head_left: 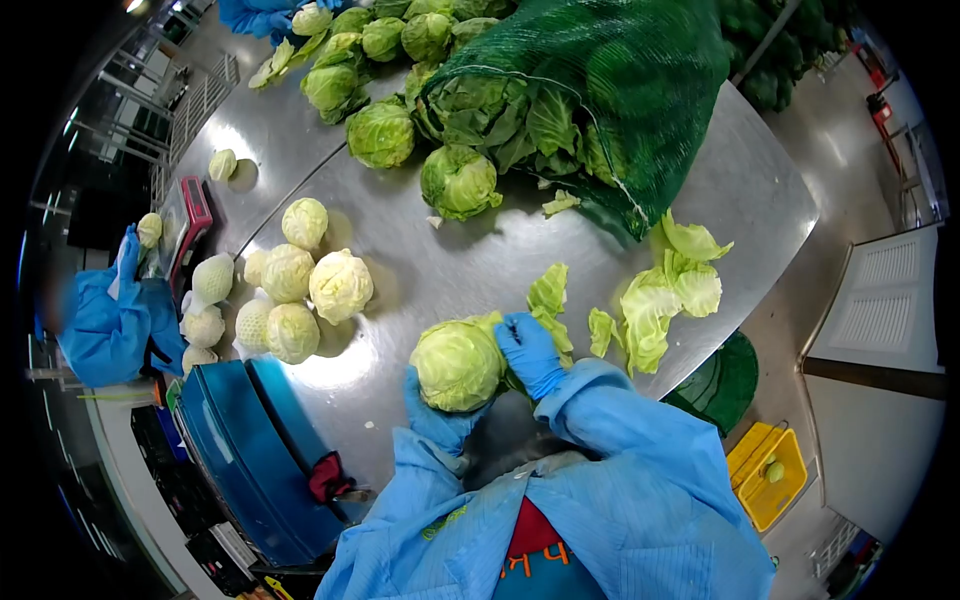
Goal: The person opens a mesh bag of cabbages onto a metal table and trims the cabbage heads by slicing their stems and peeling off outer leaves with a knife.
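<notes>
A pale green cabbage (456,366) is held just above the near edge of the steel table. My left hand (438,418), in a blue glove, cups it from below and from the left. At the cabbage's right side, my gloved right hand (530,354) has its fingers curled on an outer leaf; the fingertips are partly hidden. Just beyond that hand lies a loose leaf (548,292). Farther right is a pile of peeled-off leaves (655,310).
A green mesh sack (640,90) spills cabbages across the far side of the steel table (760,190). Trimmed cabbages (288,273) cluster at the left, some in white foam nets. A blue bin (250,460), a red-edged scale (190,220), a yellow basket (775,485) and co-workers' blue sleeves surround the table.
</notes>
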`<move>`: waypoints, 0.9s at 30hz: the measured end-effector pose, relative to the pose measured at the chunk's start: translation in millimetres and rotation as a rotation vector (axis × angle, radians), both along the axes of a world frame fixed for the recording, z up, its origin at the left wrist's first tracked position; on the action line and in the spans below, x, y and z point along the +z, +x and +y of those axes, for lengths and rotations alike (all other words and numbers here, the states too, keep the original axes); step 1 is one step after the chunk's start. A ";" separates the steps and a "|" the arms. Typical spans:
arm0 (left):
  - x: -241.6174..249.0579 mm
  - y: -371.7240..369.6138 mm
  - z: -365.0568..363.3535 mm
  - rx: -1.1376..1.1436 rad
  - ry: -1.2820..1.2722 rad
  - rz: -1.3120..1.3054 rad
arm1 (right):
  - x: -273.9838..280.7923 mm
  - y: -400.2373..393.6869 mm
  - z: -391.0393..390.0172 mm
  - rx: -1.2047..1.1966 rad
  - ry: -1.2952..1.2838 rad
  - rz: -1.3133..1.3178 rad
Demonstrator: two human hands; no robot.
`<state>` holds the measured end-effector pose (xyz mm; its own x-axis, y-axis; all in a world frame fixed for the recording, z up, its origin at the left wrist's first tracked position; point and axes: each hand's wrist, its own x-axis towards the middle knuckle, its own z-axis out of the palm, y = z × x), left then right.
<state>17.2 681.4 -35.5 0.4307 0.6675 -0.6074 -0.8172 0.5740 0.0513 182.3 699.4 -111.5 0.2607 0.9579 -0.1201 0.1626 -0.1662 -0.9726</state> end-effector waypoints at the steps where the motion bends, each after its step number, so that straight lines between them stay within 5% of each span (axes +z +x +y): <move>1: -5.6 -1.9 -2.5 -0.015 0.015 0.035 | 5.4 10.5 -3.6 0.010 -0.140 -0.062; 6: -5.3 1.1 -9.7 -0.101 0.138 0.445 | -22.2 71.2 -37.2 -0.021 -0.154 -0.476; 9: -22.0 -1.5 0.0 -0.473 0.642 0.894 | -28.0 135.2 -65.8 -0.140 -0.270 -0.706; 12: 3.5 28.3 -9.9 -0.514 1.061 1.425 | -32.5 200.5 -113.6 -0.271 -0.283 -0.797; 15: 25.7 54.1 -9.4 -0.817 1.220 1.621 | 22.9 215.8 -142.6 -0.311 -0.440 -0.858; 18: 16.8 73.2 -10.3 -0.779 1.552 1.759 | 71.6 192.8 -146.5 -0.423 -0.206 -0.923; 22: 21.2 85.5 -7.7 -0.796 1.465 1.702 | 90.1 145.0 -137.5 -0.224 -0.106 -0.362; 23: 15.0 83.8 -6.0 -0.763 1.462 1.684 | 75.4 131.9 -134.9 -0.082 -0.130 -0.555; 27: 21.0 81.3 8.1 -0.777 1.329 1.510 | 75.7 97.9 -113.8 0.135 -0.183 -0.396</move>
